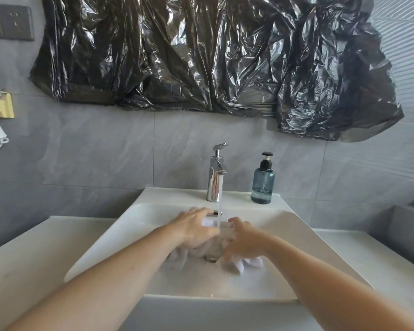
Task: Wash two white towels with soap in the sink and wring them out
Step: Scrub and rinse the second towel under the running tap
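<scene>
white, wet cloth towels (237, 265) lie bunched over the drain in the middle of the white rectangular ceramic sink (304, 237), under a thin stream of water (220, 215) running from the chrome single-lever tap (216, 177) at the back edge. the left hand (193, 229) lies over the bundle with fingers mostly straight and pressing on it, while the right hand (245, 242) has its fingers curled into the cloth, gripping it. a blue-grey translucent pump soap bottle (263, 182) with a black top stands on the sink's back edge, just right of the tap, and crinkled black plastic sheeting (201, 56) covers the grey tiled wall above.
</scene>
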Available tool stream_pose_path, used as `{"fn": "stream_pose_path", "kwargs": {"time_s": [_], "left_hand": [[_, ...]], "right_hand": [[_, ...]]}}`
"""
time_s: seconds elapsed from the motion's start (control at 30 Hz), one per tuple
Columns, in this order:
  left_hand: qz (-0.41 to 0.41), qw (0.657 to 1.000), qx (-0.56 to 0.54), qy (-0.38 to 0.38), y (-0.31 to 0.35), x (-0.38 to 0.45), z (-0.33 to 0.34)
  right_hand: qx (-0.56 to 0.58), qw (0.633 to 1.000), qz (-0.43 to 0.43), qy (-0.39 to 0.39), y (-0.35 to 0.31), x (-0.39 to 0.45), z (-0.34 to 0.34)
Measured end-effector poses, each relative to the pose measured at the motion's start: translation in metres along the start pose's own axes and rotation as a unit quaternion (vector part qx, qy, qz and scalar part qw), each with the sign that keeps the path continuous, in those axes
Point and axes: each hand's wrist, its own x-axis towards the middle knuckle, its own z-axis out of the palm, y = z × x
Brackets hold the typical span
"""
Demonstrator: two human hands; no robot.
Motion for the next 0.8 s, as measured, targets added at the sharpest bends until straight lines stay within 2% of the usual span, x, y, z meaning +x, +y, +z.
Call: {"fn": "stream_pose_path", "kwargs": {"time_s": [0.03, 0.1, 0.17, 0.27, 0.33, 0.4, 0.43, 0.47, 0.53, 0.63, 0.7, 0.8], "left_hand": [[-0.002, 0.999, 0.008, -0.039, -0.001, 0.000, 0.003], [-0.007, 0.996, 0.036, -0.082, -0.006, 0.003, 0.005], [-0.011, 0.995, 0.056, -0.076, -0.010, 0.004, 0.007], [-0.001, 0.996, 0.078, -0.033, -0.010, 0.009, 0.010], [-0.015, 1.000, 0.022, -0.003, -0.007, 0.008, 0.005], [-0.024, 0.992, -0.111, 0.048, -0.002, 0.006, -0.006], [-0.036, 0.974, -0.209, 0.080, -0.001, 0.007, -0.012], [-0.047, 0.943, -0.310, 0.109, -0.001, 0.010, -0.013], [-0.083, 0.887, -0.433, 0.136, 0.002, 0.014, -0.013], [-0.115, 0.867, -0.461, 0.151, 0.005, 0.014, -0.012], [-0.102, 0.860, -0.475, 0.157, 0.007, 0.012, -0.016], [-0.055, 0.877, -0.449, 0.162, 0.016, 0.006, -0.016]], "right_hand": [[-0.008, 1.000, 0.003, -0.006, 0.000, 0.001, 0.003], [0.042, 0.998, 0.000, 0.042, -0.002, 0.005, 0.003], [0.173, 0.980, 0.001, 0.098, -0.004, 0.007, -0.001], [0.379, 0.915, 0.000, 0.140, -0.009, 0.007, -0.007], [0.422, 0.891, 0.004, 0.164, -0.016, 0.004, -0.009], [0.423, 0.885, 0.004, 0.195, -0.020, 0.005, -0.011], [0.420, 0.882, 0.003, 0.215, -0.023, 0.005, -0.013], [0.409, 0.881, -0.001, 0.237, -0.026, 0.001, -0.016], [0.374, 0.888, -0.021, 0.266, -0.032, -0.009, -0.019], [0.330, 0.909, -0.078, 0.242, -0.050, -0.031, -0.008], [0.281, 0.918, -0.129, 0.249, -0.059, -0.036, 0.002], [0.251, 0.914, -0.107, 0.301, -0.058, -0.023, -0.013]]}}
